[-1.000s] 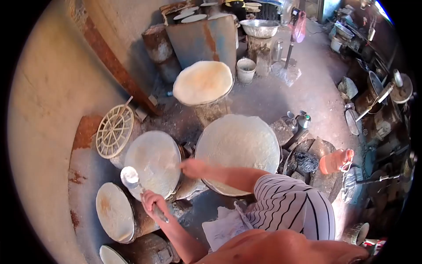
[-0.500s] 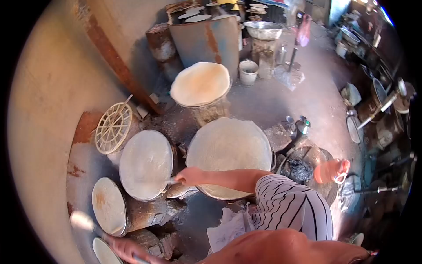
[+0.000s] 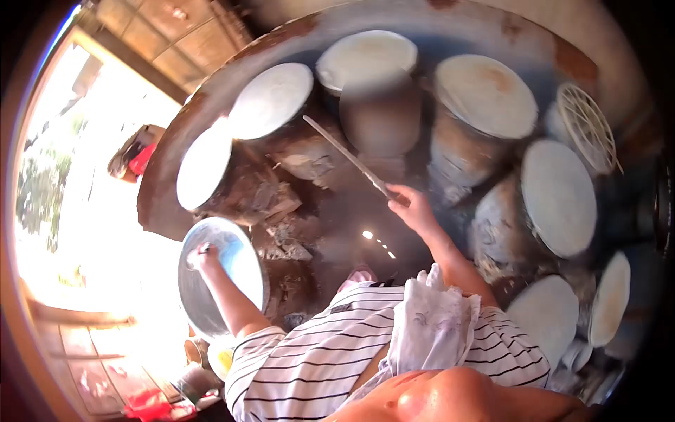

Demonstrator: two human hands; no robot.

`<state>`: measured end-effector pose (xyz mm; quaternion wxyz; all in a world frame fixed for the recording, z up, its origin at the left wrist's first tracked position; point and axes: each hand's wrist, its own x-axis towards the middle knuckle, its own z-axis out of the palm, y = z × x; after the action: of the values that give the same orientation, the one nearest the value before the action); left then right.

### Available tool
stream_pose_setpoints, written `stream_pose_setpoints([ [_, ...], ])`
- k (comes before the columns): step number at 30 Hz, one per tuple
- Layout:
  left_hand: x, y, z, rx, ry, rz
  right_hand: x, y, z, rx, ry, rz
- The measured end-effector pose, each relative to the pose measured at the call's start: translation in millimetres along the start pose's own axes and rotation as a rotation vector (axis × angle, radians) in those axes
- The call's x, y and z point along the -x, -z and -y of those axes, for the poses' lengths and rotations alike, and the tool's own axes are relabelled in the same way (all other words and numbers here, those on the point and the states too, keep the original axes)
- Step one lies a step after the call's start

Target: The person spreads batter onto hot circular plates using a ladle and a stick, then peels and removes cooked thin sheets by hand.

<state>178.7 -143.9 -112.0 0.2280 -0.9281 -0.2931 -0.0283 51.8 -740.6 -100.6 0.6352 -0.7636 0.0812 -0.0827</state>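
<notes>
My right hand (image 3: 413, 209) is closed round one end of a long, thin, flat wooden stick (image 3: 344, 155), which points up and left over the floor between the stoves. At lower left, my left hand (image 3: 204, 256) reaches inside a wide metal basin (image 3: 188, 299) with whitish contents. Its fingers are closed round a short handle, and the rest of that tool is hidden. Around both hands stand round pale griddles, one at the top (image 3: 365, 55), one at upper left (image 3: 273, 102) and one with a browned patch (image 3: 485, 95) at upper right.
A low curved wall (image 3: 295, 39) runs behind the griddles. On the right, a round slatted rack (image 3: 587, 126) leans beside another griddle (image 3: 559, 197). Bright light enters from the left, washing out that side. Red plastic (image 3: 149, 404) lies at lower left.
The view has swung left. My right hand has lifted the stick from over a griddle. My left hand, earlier swinging a pale-headed tool at lower left, is now inside the basin.
</notes>
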Motion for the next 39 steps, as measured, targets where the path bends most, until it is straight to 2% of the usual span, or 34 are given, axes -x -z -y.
stream_pose_setpoints([
  [1,-2,-32,5,-0.012,-0.032,0.031,-15,-27,6,-0.003,0.0,0.038],
  [2,20,-5,-9,0.188,-0.048,0.134,-40,-41,15,-0.003,0.015,0.043],
  [3,-3,-88,-11,0.102,-0.18,0.108,-61,-65,10,0.043,0.068,0.014],
  [4,-5,-108,-21,0.235,-0.115,0.217,-83,-88,-4,-0.049,0.025,0.034],
  [5,-6,-116,-33,0.494,0.044,0.354,-92,-101,1,-0.029,-0.011,0.058],
  [7,-3,-128,-61,1.346,0.576,0.63,-121,-114,-4,-0.006,-0.022,0.015],
  [8,-5,-128,-74,1.682,0.82,0.686,-139,-109,-3,0.078,-0.078,0.021],
  [10,-18,-117,-100,2.051,1.027,0.729,-177,-82,2,0.253,-0.03,-0.011],
  [12,-29,-116,-117,2.017,1.028,0.794,-222,-45,8,0.451,-0.009,-0.154],
  [13,-37,-127,-122,1.782,0.946,0.887,-249,-23,8,0.621,0.109,-0.228],
  [14,-33,-110,-131,1.854,0.85,0.839,-280,-4,8,0.789,0.234,-0.294],
  [16,-35,-109,-132,1.695,0.821,0.87,-331,28,1,0.912,0.31,-0.295],
  [17,-32,-105,-131,1.621,0.886,0.841,-350,38,-10,0.983,0.268,-0.217],
  [19,-7,-55,-141,1.338,0.843,0.439,-388,61,-18,1.049,0.269,-0.067],
  [21,-26,-31,-156,1.108,0.729,0.097,-407,72,-10,1.055,0.271,0.018],
  [23,-36,-20,-157,0.891,0.558,-0.118,-404,82,-28,1.003,0.332,0.087],
  [24,-53,4,-187,0.921,0.492,-0.263,-414,88,-27,0.976,0.404,0.084],
  [25,-72,32,-225,1.0,0.316,-0.358,-415,89,-14,0.977,0.384,0.075],
  [27,-92,106,-325,1.141,-0.168,-0.383,-428,91,-3,0.904,0.451,0.049],
  [30,-64,213,-475,1.184,-0.981,-0.144,-438,83,8,0.837,0.512,0.012],
  [32,-47,263,-528,1.07,-1.245,-0.161,-452,87,20,0.875,0.55,0.006],
  [33,-44,272,-545,0.995,-1.253,-0.261,-457,88,25,0.873,0.534,0.029],
  [36,-56,274,-577,1.138,-1.351,-0.252,-473,91,42,0.85,0.596,0.0],
  [39,-76,271,-592,1.386,-1.388,-0.189,-490,100,59,0.756,0.561,-0.046],
])
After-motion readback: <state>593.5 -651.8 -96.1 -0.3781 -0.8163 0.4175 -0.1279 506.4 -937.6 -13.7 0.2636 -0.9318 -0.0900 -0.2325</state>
